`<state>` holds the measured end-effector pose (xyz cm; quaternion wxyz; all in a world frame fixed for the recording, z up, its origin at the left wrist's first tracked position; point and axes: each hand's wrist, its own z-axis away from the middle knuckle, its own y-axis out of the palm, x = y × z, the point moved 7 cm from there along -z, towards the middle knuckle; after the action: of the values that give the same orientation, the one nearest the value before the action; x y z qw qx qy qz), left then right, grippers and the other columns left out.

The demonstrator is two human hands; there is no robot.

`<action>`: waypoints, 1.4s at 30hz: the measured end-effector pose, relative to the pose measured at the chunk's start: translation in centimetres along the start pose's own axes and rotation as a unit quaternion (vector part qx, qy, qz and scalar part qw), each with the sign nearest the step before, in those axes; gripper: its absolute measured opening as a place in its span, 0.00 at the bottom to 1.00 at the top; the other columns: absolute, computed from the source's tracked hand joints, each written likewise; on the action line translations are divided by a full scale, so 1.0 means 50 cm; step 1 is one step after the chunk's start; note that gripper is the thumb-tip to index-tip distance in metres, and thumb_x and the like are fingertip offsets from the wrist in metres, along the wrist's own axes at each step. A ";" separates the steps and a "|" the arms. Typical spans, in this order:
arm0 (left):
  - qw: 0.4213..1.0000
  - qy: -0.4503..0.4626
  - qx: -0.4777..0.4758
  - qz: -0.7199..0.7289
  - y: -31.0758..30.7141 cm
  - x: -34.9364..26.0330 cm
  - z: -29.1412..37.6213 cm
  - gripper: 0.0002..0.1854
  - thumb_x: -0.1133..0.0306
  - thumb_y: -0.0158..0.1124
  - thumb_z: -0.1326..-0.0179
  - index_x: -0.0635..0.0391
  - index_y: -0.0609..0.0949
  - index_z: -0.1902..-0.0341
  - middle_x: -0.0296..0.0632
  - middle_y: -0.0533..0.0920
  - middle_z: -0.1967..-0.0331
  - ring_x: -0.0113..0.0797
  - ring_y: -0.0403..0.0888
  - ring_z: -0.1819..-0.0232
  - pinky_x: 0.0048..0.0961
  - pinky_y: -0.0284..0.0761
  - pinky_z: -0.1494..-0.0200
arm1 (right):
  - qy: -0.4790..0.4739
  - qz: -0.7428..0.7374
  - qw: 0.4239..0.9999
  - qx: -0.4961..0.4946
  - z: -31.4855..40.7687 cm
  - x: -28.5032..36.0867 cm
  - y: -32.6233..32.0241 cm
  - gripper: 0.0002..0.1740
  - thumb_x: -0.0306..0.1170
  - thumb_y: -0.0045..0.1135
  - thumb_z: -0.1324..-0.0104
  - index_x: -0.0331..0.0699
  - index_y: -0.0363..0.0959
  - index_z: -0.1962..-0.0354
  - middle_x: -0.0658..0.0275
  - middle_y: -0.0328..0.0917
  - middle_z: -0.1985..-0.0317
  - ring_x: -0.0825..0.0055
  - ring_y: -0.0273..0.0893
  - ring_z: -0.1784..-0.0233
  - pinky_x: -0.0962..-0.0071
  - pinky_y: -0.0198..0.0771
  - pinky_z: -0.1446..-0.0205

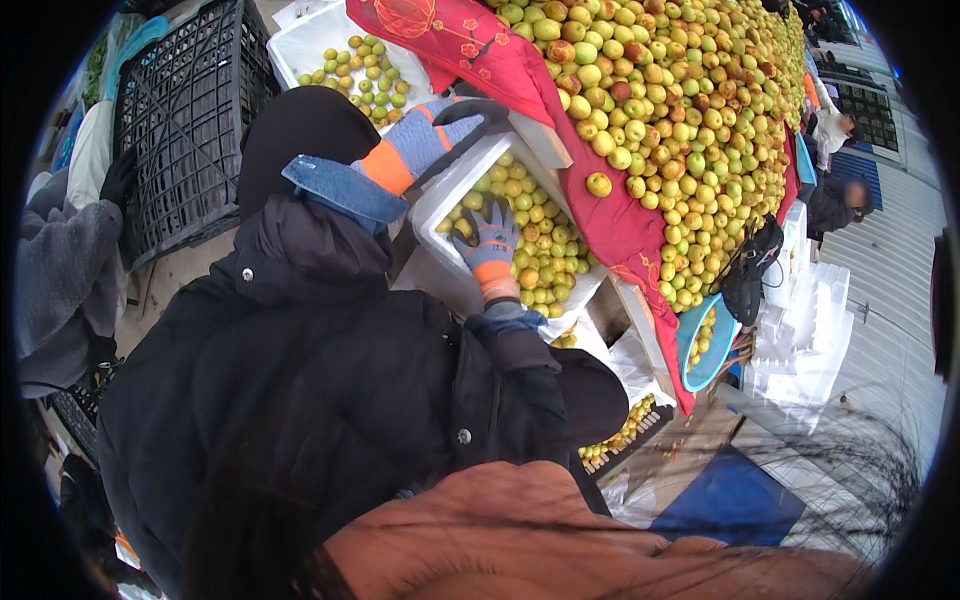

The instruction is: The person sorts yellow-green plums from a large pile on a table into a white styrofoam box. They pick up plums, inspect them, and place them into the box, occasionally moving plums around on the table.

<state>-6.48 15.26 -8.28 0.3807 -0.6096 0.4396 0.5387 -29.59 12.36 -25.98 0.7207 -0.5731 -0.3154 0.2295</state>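
My left hand (pixel 442 131), in a blue-grey and orange glove with dark palm and fingers, is beside the upper corner of a white foam box (pixel 439 244). Its palm side is hidden, so I cannot tell if it holds anything. On the green-yellow jujubes (pixel 544 251) inside that box lies my right hand (pixel 491 240), gloved in grey and orange, fingers spread and back up. A large heap of yellow-green and brown jujubes (pixel 675 127) lies on a red patterned cloth (pixel 592 214) just beyond the box.
Another white foam box (pixel 296 49) with fewer jujubes stands at the upper left, beside a black plastic crate (pixel 180 112). A person in a grey fuzzy coat (pixel 67 255) is at the left. On the right are a blue mesh basket (pixel 709 341), a black bag (pixel 746 270) and stacked foam boxes (pixel 799 352).
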 end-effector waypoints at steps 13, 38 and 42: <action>0.995 0.078 0.050 -0.037 0.022 -0.052 -0.001 0.15 0.68 0.56 0.29 0.59 0.80 0.42 0.44 0.84 0.50 0.33 0.79 0.47 0.28 0.71 0.41 | -0.046 0.117 0.992 0.031 -0.002 0.011 0.018 0.39 0.56 0.48 0.34 0.55 0.56 0.28 0.48 0.56 0.28 0.43 0.46 0.23 0.38 0.38 0.25; 1.000 0.018 0.013 0.013 0.039 0.027 -0.035 0.16 0.68 0.60 0.33 0.54 0.81 0.43 0.43 0.84 0.49 0.36 0.78 0.42 0.33 0.70 0.37 | -0.102 0.147 0.980 0.089 -0.014 0.015 -0.031 0.41 0.61 0.55 0.42 0.56 0.65 0.33 0.52 0.65 0.35 0.52 0.56 0.28 0.42 0.44 0.26; 1.000 -0.008 0.013 0.005 0.022 0.017 -0.016 0.16 0.68 0.60 0.33 0.55 0.81 0.43 0.43 0.84 0.49 0.36 0.79 0.43 0.32 0.71 0.38 | -0.061 0.124 0.987 0.081 -0.019 0.025 -0.023 0.42 0.62 0.57 0.43 0.58 0.64 0.33 0.51 0.63 0.32 0.51 0.53 0.26 0.38 0.39 0.25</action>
<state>-7.22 14.04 -9.03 0.3891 -0.5984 0.4465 0.5396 -28.06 12.31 -24.74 0.7099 -0.5324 -0.2659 0.3767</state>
